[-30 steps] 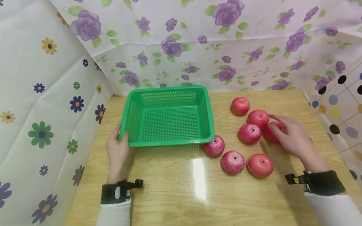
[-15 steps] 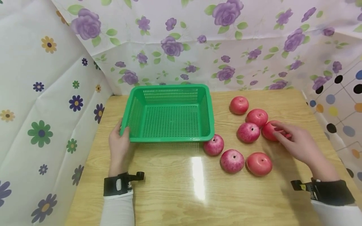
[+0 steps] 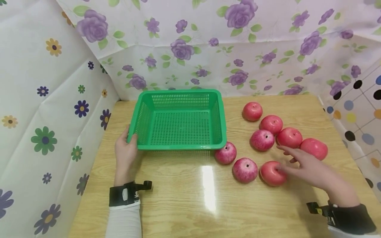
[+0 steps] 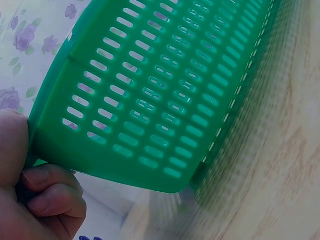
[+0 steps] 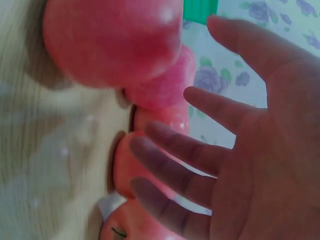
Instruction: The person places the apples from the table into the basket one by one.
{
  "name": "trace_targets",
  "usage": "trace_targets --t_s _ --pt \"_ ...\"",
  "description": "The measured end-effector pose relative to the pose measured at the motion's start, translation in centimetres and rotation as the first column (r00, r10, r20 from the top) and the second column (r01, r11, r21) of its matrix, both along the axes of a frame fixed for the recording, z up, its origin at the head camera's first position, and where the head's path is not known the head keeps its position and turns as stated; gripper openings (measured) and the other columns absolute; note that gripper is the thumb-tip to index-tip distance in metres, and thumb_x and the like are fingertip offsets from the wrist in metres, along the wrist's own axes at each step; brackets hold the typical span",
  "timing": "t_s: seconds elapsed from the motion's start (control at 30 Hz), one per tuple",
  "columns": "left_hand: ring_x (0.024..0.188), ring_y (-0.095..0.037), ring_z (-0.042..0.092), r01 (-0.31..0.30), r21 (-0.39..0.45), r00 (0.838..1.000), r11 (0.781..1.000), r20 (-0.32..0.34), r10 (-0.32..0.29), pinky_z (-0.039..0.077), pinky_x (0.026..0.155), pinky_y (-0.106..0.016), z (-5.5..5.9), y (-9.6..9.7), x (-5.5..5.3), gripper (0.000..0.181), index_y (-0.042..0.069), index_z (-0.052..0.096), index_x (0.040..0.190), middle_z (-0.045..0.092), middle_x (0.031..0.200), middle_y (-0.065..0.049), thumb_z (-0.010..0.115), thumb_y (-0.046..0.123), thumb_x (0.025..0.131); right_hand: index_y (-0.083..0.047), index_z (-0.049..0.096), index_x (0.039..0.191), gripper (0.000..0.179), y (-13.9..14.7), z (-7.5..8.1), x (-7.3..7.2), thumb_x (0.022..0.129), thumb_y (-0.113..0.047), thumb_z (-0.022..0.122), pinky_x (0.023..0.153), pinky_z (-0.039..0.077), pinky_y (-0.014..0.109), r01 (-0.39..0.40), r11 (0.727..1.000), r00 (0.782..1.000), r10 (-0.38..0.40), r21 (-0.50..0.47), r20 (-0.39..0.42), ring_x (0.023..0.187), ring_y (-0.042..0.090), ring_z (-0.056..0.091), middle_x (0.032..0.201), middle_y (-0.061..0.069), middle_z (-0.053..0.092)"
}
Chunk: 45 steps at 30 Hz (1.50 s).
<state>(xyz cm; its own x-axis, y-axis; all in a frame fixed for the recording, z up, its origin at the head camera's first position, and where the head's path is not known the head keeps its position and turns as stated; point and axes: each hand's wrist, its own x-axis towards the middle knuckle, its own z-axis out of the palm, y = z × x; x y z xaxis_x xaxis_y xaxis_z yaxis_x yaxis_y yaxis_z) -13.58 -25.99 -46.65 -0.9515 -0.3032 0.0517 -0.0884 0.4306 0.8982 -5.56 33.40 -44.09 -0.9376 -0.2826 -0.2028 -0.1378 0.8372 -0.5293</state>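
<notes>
My left hand [image 3: 126, 155] grips the left front corner of a green plastic basket [image 3: 178, 147], thumb over the rim and fingers curled beneath it in the left wrist view. Slotted holes cover the basket's side wall [image 4: 150, 105], and nothing lies inside it. Fingers spread, my right hand [image 3: 311, 168] hovers at a red apple [image 3: 269, 175] near the front, its thumb overlapping the apple in the head view. Whether they touch, I cannot tell. In the right wrist view the palm and fingers of the right hand [image 5: 260, 145] hold nothing.
Red apples [image 3: 289, 138], including one at the far right [image 3: 314, 148], cluster with a streaked apple [image 3: 262, 140]. Another red apple [image 3: 252, 111] stands behind. Two streaked apples, one at the basket's corner [image 3: 226, 155] and one nearer [image 3: 245, 170], lie on the wooden table [image 3: 172, 198].
My right hand has left the red apple in the right cluster and come nearer to the front one, uncovering the far-right apple. The basket's front edge first shifted slightly away; the left hand keeps its grip.
</notes>
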Motion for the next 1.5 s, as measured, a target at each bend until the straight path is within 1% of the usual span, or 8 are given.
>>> trace_targets --t_s 0.13,0.2,0.37,0.43,0.53,0.73,1.03,1.5 --pt "0.132 -0.018 0.042 -0.005 -0.014 1.000 1.000 0.011 0.005 0.041 0.110 -0.040 0.3 0.2 -0.1 0.052 0.010 0.035 0.152 0.040 0.153 -0.009 0.047 0.022 0.103 -0.025 0.039 0.151 0.084 -0.9 -0.5 0.8 0.082 -0.064 0.068 0.084 0.054 0.063 -0.020 1.000 1.000 0.020 0.012 -0.001 0.111 0.041 0.056 0.145 0.017 0.044" --pt "0.131 -0.017 0.042 -0.010 -0.021 1.000 1.000 0.020 0.010 0.041 0.110 -0.040 0.4 0.2 -0.1 0.052 0.011 0.035 0.153 0.039 0.153 -0.009 0.047 0.023 0.103 -0.026 0.038 0.150 0.088 -1.3 -1.0 1.2 0.079 -0.068 0.068 0.080 0.056 0.059 -0.033 0.998 0.999 0.034 0.047 -0.022 0.103 0.037 0.059 0.144 0.019 0.042" --pt "0.132 -0.017 0.042 -0.012 -0.018 0.999 1.000 0.030 0.012 0.041 0.111 -0.040 0.5 0.2 -0.2 0.053 0.010 0.033 0.153 0.038 0.154 -0.009 0.047 0.023 0.104 -0.028 0.042 0.147 0.092 -2.0 -2.1 1.7 0.072 -0.073 0.070 0.085 0.052 0.062 -0.039 0.994 0.996 0.047 0.098 -0.078 0.107 0.035 0.055 0.139 0.019 0.045" --pt "0.132 -0.016 0.042 -0.012 -0.010 1.000 1.000 0.028 0.012 0.040 0.111 -0.039 0.5 0.2 -0.2 0.053 0.010 0.033 0.153 0.038 0.154 -0.009 0.047 0.022 0.104 -0.028 0.043 0.146 0.092 -2.3 -2.2 1.9 0.071 -0.072 0.073 0.090 0.047 0.069 -0.037 0.996 0.996 0.043 0.086 -0.074 0.118 0.040 0.050 0.138 0.020 0.046" --pt "0.132 -0.016 0.041 -0.010 -0.005 1.000 1.000 0.027 0.010 0.040 0.111 -0.039 0.6 0.3 -0.2 0.053 0.010 0.032 0.153 0.037 0.154 -0.009 0.047 0.021 0.103 -0.029 0.044 0.145 0.092 -2.6 -2.3 2.1 0.069 -0.069 0.076 0.091 0.047 0.069 -0.036 0.997 0.997 0.040 0.067 -0.060 0.119 0.040 0.049 0.137 0.018 0.047" --pt "0.132 -0.015 0.040 -0.008 -0.016 1.000 1.000 0.030 0.009 0.040 0.111 -0.040 0.5 0.2 0.0 0.053 0.012 0.031 0.154 0.036 0.155 -0.008 0.046 0.021 0.104 -0.027 0.046 0.143 0.092 -3.1 -2.3 2.2 0.067 -0.066 0.080 0.089 0.050 0.065 -0.043 0.997 0.997 0.047 0.070 -0.063 0.115 0.037 0.053 0.135 0.016 0.049" --pt "0.131 -0.016 0.043 -0.025 -0.015 1.000 1.000 0.012 0.026 0.041 0.110 -0.039 0.1 0.4 -0.1 0.052 0.010 0.034 0.153 0.040 0.153 -0.010 0.047 0.020 0.103 -0.031 0.047 0.142 0.091 -3.2 -2.7 2.0 0.065 -0.070 0.079 0.087 0.052 0.064 -0.042 0.995 0.999 0.045 0.095 -0.027 0.113 0.034 0.055 0.133 0.015 0.050" --pt "0.133 -0.015 0.040 -0.022 -0.041 1.000 0.999 0.021 0.023 0.040 0.111 -0.038 0.2 0.3 -0.1 0.053 0.011 0.032 0.153 0.036 0.156 -0.011 0.047 0.020 0.103 -0.029 0.049 0.138 0.088 -3.4 -3.5 2.1 0.065 -0.065 0.082 0.088 0.051 0.065 -0.036 0.993 0.999 0.039 0.109 -0.021 0.113 0.036 0.054 0.130 0.015 0.054"
